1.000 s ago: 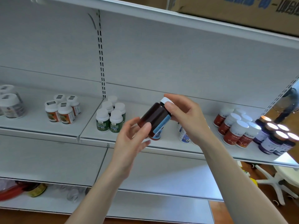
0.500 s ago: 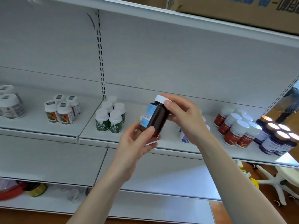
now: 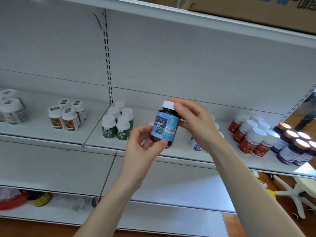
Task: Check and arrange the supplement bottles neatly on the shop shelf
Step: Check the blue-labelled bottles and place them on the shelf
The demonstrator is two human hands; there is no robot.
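- a person's two bare arms reach forward in front of a white metal shop shelf (image 3: 42, 134), seen from a camera worn on the head
- between the hands, held in the air in front of the shelf's front edge and near the middle of the view, is a dark brown supplement bottle (image 3: 165, 124); it stands nearly upright, leaning slightly to the right at the top, with a white cap and a blue label that faces the camera, showing blueberries and a barcode
- the left hand (image 3: 143, 147) pinches the bottle's bottom end, thumb curled against the lower front edge and fingers bent behind it
- the right hand (image 3: 196, 124) grips the top, thumb lying on the side of the cap and fingers curled round the far side
- on the shelf to the left stands a tight cluster of green-label bottles (image 3: 116, 125), further left a group of orange-label bottles (image 3: 68, 117), and at the far left edge some wider white jars (image 3: 13, 108)
- behind the right wrist, partly hidden, are white bottles with blue print (image 3: 195, 144)
- to the right stand red-label bottles (image 3: 251, 134), and just beside them purple bottles (image 3: 294, 147) with shiny caps
- a cardboard box (image 3: 256, 9) sits on the shelf above
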